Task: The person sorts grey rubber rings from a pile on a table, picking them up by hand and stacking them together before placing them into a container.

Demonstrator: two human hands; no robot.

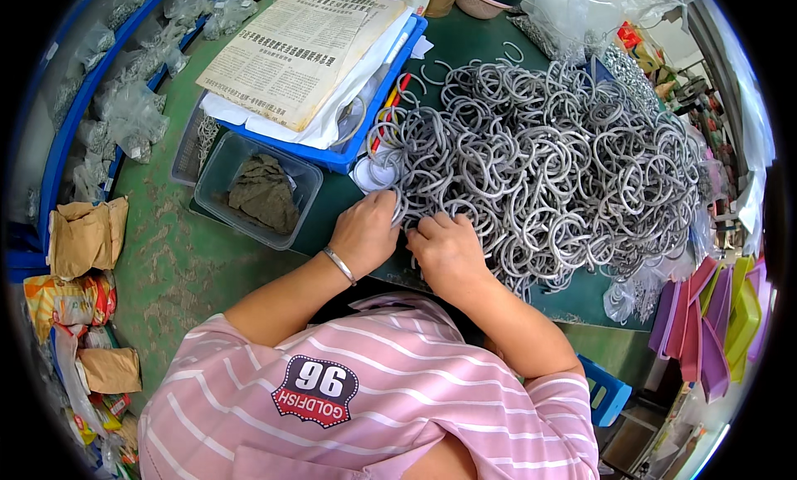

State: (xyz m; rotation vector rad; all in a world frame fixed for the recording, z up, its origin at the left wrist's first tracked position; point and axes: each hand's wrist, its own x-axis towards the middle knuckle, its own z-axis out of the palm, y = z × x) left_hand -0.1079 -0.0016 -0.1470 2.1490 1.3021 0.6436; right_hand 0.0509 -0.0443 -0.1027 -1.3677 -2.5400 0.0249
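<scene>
A big heap of grey metal rings (540, 164) covers the right half of the dark green table. At its near left edge my left hand (364, 237), a bangle on the wrist, is closed with its fingertips on one grey metal ring (398, 207). Close beside it, my right hand (449, 252) has its fingers curled against the edge of the heap. Whatever those fingers hold is hidden under the hand. A small gap separates the two hands.
Left of my hands stands a clear plastic tub (303, 185) with a grey-brown lump (264, 193). Behind it lies a blue tray (340, 160) bearing newspapers (286, 52). Blue shelves (46, 168) with bagged parts line the left; purple, pink and green bins (693, 330) sit right.
</scene>
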